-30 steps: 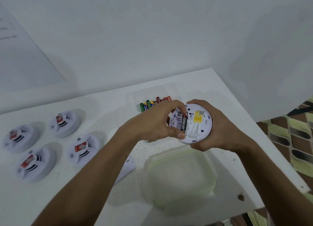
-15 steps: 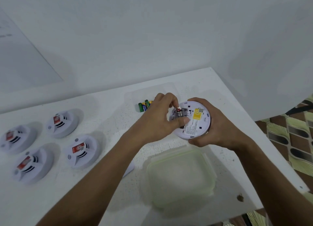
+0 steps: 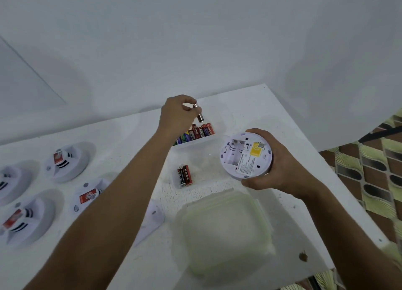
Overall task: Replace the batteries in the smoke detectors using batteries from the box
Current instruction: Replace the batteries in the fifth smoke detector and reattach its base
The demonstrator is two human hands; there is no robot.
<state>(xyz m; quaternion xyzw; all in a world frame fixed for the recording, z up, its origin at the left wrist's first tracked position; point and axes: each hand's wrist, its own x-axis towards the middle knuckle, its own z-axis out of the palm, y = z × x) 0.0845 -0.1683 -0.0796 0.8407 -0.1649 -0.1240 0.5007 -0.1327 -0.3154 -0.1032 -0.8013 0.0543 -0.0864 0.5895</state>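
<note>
white plastic fills most of what we see: a round white smoke detector [image 3: 245, 156] sits right of centre, back side up, gripped by our right hand [image 3: 276, 165] with fingers curled round its rim from behind and below. its battery bay, on the left half of that back, shows bare metal contacts, and a yellow sticker lies beside it.

our left hand [image 3: 177, 114] reaches to the upper middle of the frame and pinches a dark cylindrical battery with a silver cap [image 3: 198, 112] between thumb and fingertips, the other fingers curled in. the battery hangs tilted just above a clear plastic box [image 3: 217, 140], where a row of red, green and purple batteries [image 3: 195, 133] lies side by side.

below that box, a second clear plastic tray [image 3: 174, 178] holds two red-and-black batteries [image 3: 185, 175] lying next to each other near its left wall. lower, in the middle of the frame, a translucent square lid with a pale green rim [image 3: 226, 231] rests flat on the white table [image 3: 304, 159].

along the left edge, four more round white smoke detectors with red labels [image 3: 65, 159] sit face up in two loose rows, well apart from the boxes. a white piece of plastic [image 3: 152, 220] shows from under our left forearm; we cannot tell what it is.
</note>
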